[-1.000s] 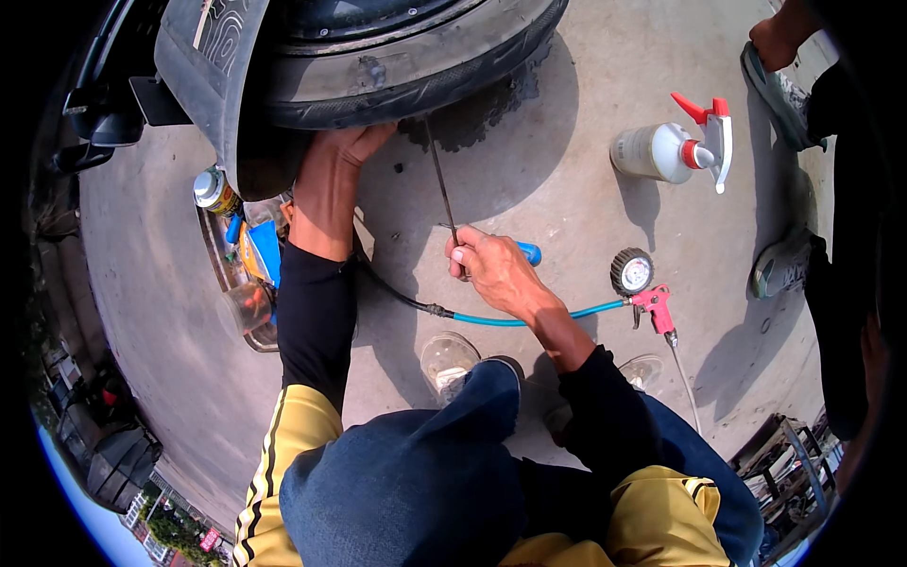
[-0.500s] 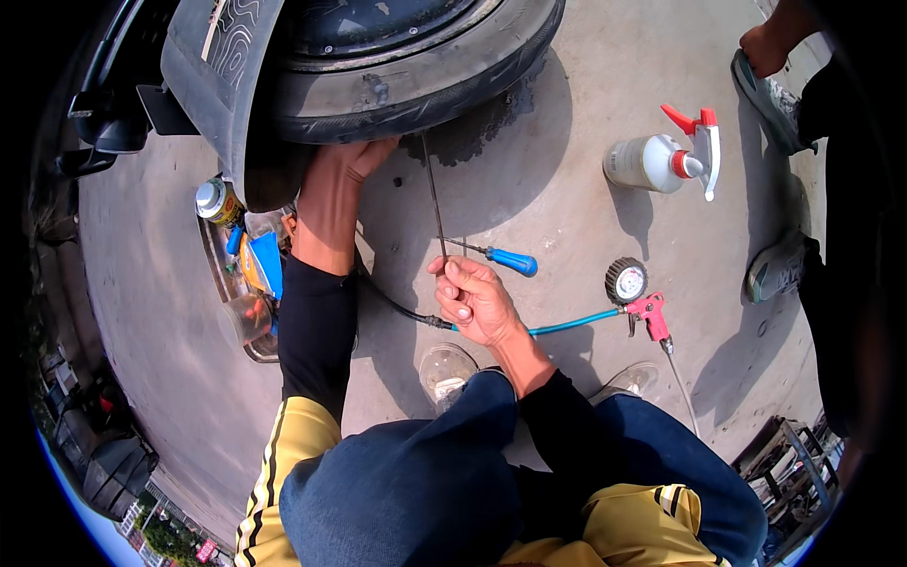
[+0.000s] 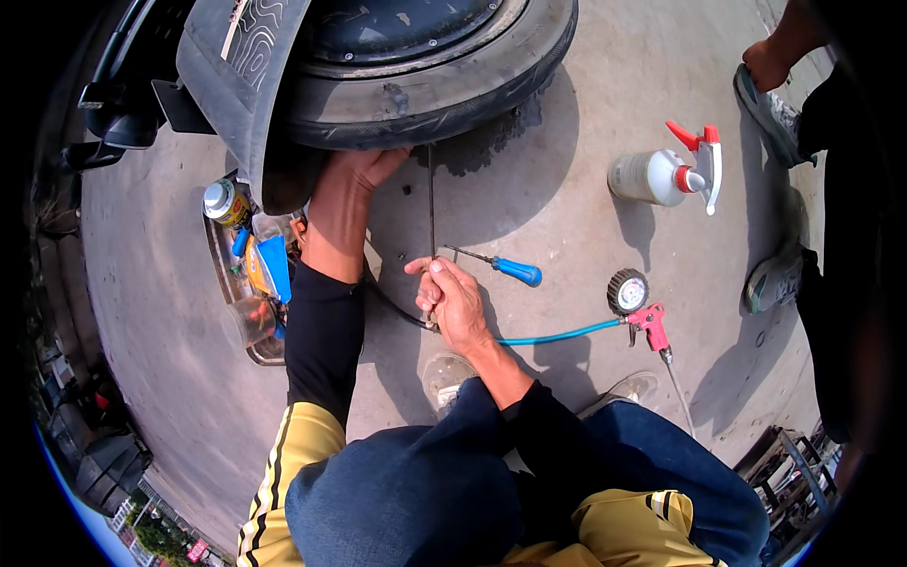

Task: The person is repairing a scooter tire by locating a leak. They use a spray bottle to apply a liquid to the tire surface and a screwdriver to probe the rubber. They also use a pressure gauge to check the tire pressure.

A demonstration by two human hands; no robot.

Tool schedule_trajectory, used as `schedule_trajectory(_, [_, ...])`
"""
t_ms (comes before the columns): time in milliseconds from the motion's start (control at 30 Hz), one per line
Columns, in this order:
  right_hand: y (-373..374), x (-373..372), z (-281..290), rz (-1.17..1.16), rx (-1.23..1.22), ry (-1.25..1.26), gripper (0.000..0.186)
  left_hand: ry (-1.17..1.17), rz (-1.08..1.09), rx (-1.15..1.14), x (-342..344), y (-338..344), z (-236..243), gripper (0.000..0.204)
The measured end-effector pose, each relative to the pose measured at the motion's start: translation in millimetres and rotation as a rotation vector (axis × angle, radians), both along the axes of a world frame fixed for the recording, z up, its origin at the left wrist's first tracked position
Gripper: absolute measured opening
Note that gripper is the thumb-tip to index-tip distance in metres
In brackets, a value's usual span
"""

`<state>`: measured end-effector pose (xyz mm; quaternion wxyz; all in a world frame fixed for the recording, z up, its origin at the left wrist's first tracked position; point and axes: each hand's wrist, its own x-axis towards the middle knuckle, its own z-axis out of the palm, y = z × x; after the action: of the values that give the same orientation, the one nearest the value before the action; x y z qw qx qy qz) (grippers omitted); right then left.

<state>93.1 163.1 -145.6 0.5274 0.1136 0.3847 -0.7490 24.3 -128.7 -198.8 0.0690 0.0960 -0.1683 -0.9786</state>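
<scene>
My left hand [image 3: 364, 172] reaches in under the tyre [image 3: 444, 106] of a raised or tilted wheel; its fingers are mostly hidden behind the rubber. A thin, dark, cord-like strip [image 3: 432, 203] runs straight from the tyre's tread toward me. Its near end is in my right hand [image 3: 455, 304], closed with thumb and fingers pressed together and one finger pointing left. Just right of that hand, a blue-handled tool [image 3: 517, 271] with a thin metal shaft lies on the concrete. Behind my right hand passes a teal hose [image 3: 557, 334].
A pink inflator gun [image 3: 649, 326] with a round gauge [image 3: 627, 290] lies at right. Beyond it rests a spray bottle [image 3: 652, 178] on its side. A tray [image 3: 266, 354] at left holds a can [image 3: 227, 201] and bits. Another person's shoe [image 3: 775, 282] is at far right.
My right hand has shifted left and slightly nearer to me, so the strip now runs almost straight instead of slanting. My left hand stays under the tyre. The whole view has shifted slightly.
</scene>
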Motion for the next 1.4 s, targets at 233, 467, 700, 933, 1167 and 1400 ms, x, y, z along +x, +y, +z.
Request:
schedule_trajectory(233, [-3,-4,15,0.125,0.360,0.456,0.025,-0.104,0.071,-0.126,-5,13,7,0.041])
schedule_trajectory(467, [-11,-2,17,0.024,0.523,0.527,0.020,-0.310,-0.005,-0.382,-5,44,44,0.020])
schedule_trajectory(700, [-5,-13,15,0.094,0.577,0.552,0.021,-0.214,0.228,-0.478,-15,69,53,0.020])
schedule_trajectory(933, [12,-25,12,0.377,0.264,0.532,0.022,-0.223,0.236,-0.449,-14,67,50,0.016])
schedule_trajectory(1167, [20,-12,2,0.301,0.050,0.248,0.026,-0.161,0.172,-0.279,-21,40,37,0.034])
schedule_trajectory(1400, [19,18,1,-0.101,-0.303,-0.346,0.032,-0.076,-0.007,-0.218,-15,30,40,0.036])
